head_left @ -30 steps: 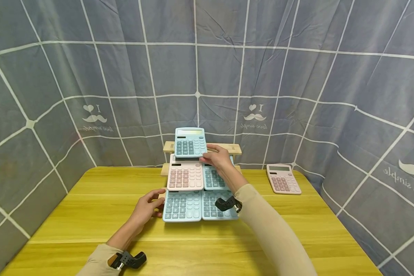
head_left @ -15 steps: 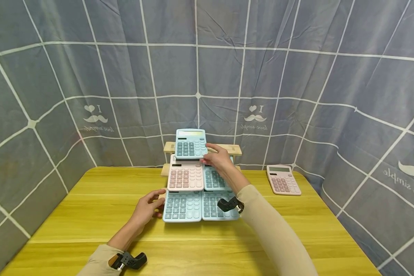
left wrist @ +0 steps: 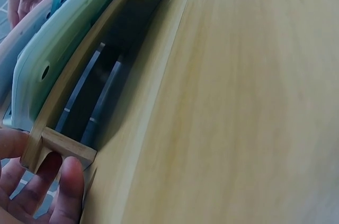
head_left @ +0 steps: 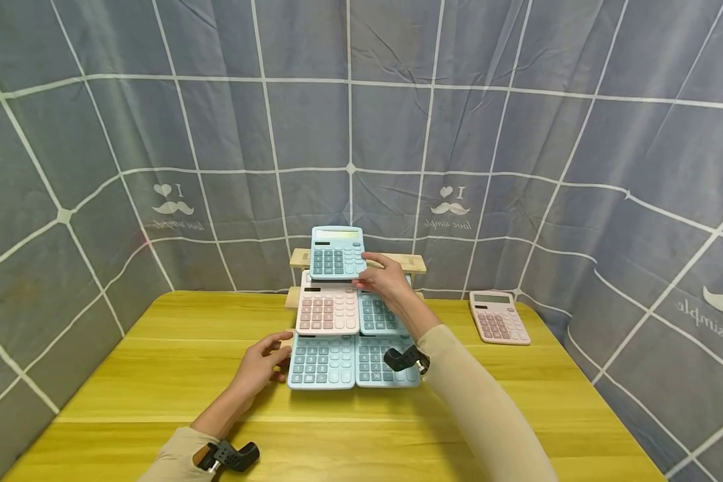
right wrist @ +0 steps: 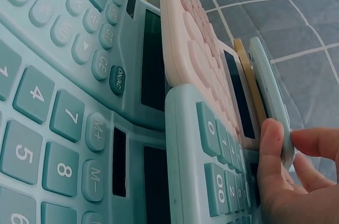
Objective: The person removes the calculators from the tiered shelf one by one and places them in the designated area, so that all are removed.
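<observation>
A wooden rack [head_left: 406, 262] carries calculators in stepped rows. At the top, my right hand [head_left: 388, 280] pinches a light blue calculator [head_left: 338, 251] by its lower right edge; in the right wrist view, thumb and fingers [right wrist: 271, 142] lie on either side of that edge. Below it are a pink calculator [head_left: 328, 309] and a blue calculator [head_left: 376, 314], the latter partly behind my right hand. Two blue calculators [head_left: 320, 365] fill the lowest row. My left hand [head_left: 258, 365] holds the rack's lower left end; its fingers [left wrist: 70, 187] curl round the wood in the left wrist view.
Another pink calculator [head_left: 499, 318] lies on the table [head_left: 156, 375] at the right, near the back edge. A grey curtain [head_left: 385, 134] with white lines hangs behind and on both sides. Each wrist wears a black camera mount [head_left: 231, 456].
The head view has shifted slightly, moving the scene a little rightward in the picture. Both hands keep their holds, and the top calculator stays in nearly the same place above the pink one.
</observation>
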Demonstrator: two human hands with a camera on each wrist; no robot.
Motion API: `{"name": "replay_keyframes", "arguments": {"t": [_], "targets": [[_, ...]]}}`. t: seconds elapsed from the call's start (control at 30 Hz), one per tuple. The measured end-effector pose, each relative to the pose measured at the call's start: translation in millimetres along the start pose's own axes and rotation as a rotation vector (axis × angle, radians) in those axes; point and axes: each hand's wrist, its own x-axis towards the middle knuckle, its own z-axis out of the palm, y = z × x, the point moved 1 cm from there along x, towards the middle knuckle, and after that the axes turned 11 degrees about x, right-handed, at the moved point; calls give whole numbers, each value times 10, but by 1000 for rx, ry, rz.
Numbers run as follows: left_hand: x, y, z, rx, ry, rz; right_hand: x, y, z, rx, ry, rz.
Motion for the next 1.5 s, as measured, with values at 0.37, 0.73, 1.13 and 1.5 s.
{"name": "replay_keyframes", "arguments": {"t": [0.37,0.73,1.13,1.5], "targets": [[9,-4,-1,2,5,9,3,-13,2,-16,-17,8],[1,20,2,-2,12,0,-7,6,-3,-1,-29,-14],[-9,6,-1,-5,10,5,-40,-41,-15,29,1,-15],[-1,-5,5,1,1,6,-86,-125,-77,31,18,-7]]}}
